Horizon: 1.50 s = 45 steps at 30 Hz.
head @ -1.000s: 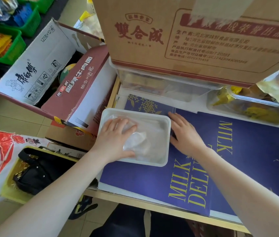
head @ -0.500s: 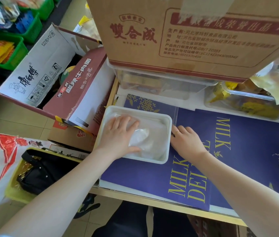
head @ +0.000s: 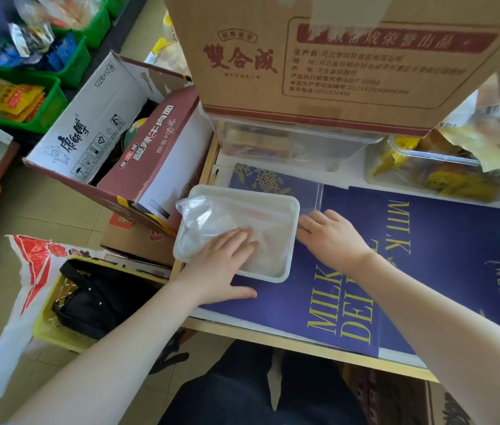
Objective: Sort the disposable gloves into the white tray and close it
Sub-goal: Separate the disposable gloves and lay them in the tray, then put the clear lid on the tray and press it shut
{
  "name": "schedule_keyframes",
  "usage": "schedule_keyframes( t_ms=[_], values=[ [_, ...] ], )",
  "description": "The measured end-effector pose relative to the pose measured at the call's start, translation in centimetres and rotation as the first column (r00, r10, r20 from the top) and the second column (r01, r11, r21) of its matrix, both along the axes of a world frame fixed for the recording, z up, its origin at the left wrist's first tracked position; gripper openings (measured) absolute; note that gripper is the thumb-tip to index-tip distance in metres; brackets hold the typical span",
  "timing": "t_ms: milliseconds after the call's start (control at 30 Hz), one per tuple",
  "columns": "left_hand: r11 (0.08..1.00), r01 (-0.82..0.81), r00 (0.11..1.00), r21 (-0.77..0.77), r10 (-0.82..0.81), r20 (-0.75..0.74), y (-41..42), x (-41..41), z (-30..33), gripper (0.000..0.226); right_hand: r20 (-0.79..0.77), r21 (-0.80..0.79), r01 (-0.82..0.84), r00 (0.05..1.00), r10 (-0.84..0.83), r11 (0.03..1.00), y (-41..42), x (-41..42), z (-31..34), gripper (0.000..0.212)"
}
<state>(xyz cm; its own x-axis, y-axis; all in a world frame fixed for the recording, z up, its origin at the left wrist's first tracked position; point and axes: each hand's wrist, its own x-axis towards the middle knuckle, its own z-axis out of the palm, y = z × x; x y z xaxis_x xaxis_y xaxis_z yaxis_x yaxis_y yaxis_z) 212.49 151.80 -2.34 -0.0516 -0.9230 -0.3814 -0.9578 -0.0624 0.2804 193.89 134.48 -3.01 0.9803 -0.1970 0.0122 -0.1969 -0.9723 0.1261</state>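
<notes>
White tray (head: 292,210), on blue poster (head: 426,256): holds clear disposable gloves (head: 208,222). Left hand (head: 221,265) flat, fingers straight, pressing gloves. Right hand (head: 331,237) relaxed at tray's right rim. Cardboard box (head: 334,56) behind; noodle carton (head: 126,148) left.

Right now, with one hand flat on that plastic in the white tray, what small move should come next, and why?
Probably tuck in the loose corner. The left hand presses the clear gloves flat in the white tray, but a crumpled bit sticks up over the tray's far left rim. The right hand rests beside the tray on the blue poster. No lid is clearly visible.
</notes>
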Motion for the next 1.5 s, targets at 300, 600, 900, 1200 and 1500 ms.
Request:
schedule_keyframes(
  t_ms=[300, 600, 900, 1200, 1500],
  values=[
    [0.984, -0.064, 0.99, -0.164, 0.042, -0.136, 0.3, -0.3, 0.1, 0.062, -0.302, 0.555, 0.664, 0.722, -0.622, 0.501, 0.2, -1.4, 0.5, 0.039],
    [0.879, -0.372, 0.883, -0.297, 0.434, 0.18, -0.5, 2.6, -0.2, 0.081, -0.443, 0.567, 0.823, 0.273, -0.854, -0.031, -1.9, 3.3, -1.9, 0.014],
    [0.84, -0.525, 0.85, -0.139, 0.524, -0.042, -0.9, 2.0, -0.3, 0.085, -0.423, 0.883, 0.321, 0.233, -0.876, -0.341, -2.0, 4.4, -0.7, 0.021],
    [0.886, -0.462, 0.87, -0.025, 0.448, -0.206, -0.4, 2.6, 0.3, 0.082, 0.008, 0.986, 0.116, 0.687, -0.727, 0.121, -0.5, 1.9, 6.0, 0.023],
    [0.903, -0.428, 0.903, -0.037, 0.426, -0.056, -2.7, -2.4, -1.2, 0.07, 0.473, 0.543, 0.016, 0.82, -0.322, 0.84, -0.1, -2.7, 7.2, 0.035]
  ],
)
